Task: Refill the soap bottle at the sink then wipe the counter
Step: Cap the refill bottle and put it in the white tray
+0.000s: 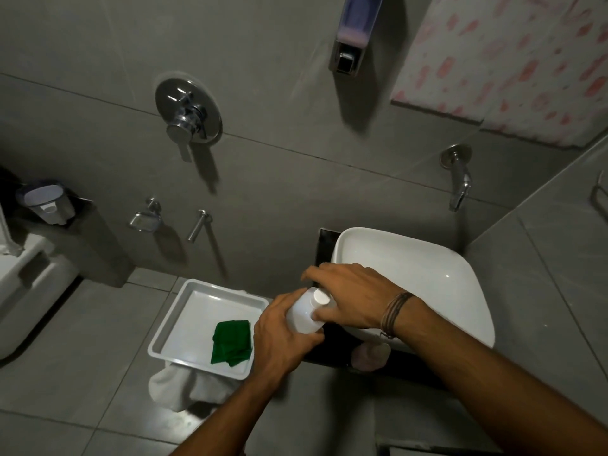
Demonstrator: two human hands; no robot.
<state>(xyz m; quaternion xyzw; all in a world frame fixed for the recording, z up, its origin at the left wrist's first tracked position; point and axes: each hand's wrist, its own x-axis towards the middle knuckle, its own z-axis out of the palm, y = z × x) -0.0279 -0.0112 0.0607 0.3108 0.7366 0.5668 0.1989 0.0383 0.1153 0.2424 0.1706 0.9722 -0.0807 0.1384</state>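
Grey tiled wall (279, 179) and grey tiled floor (82, 373) fill most of the head view. The white square wash basin (427, 274) sits at right on a dark counter (329, 352), whose bare front strip shows below the hands; a wall tap (459, 182) projects above the basin. At far left stands part of a white toilet (23, 291). Left of the basin, a white rectangular tray (171, 324) rests on a crumpled white cloth (171, 386) and carries a folded green cloth (232, 343) in its near right corner. On the wall are a round chrome mixer valve (188, 110), a wall soap dispenser (357, 34) with pale purple liquid, a small chrome soap dish (144, 220) and a chrome peg (198, 225). The white soap bottle (304, 315) is held in the air over the basin's near left corner and the counter edge, between tray and basin. Its long axis is tilted, the neck pointing up and to the right, toward the camera. The left hand (283, 337) is wrapped closed around the bottle's body from below. The right hand (352, 296), a thread band at its wrist, closes its fingers over the white cap (320, 298) from above and hides part of the neck. A pinkish object (370, 357) lies on the counter beneath the right wrist, too dim to identify.
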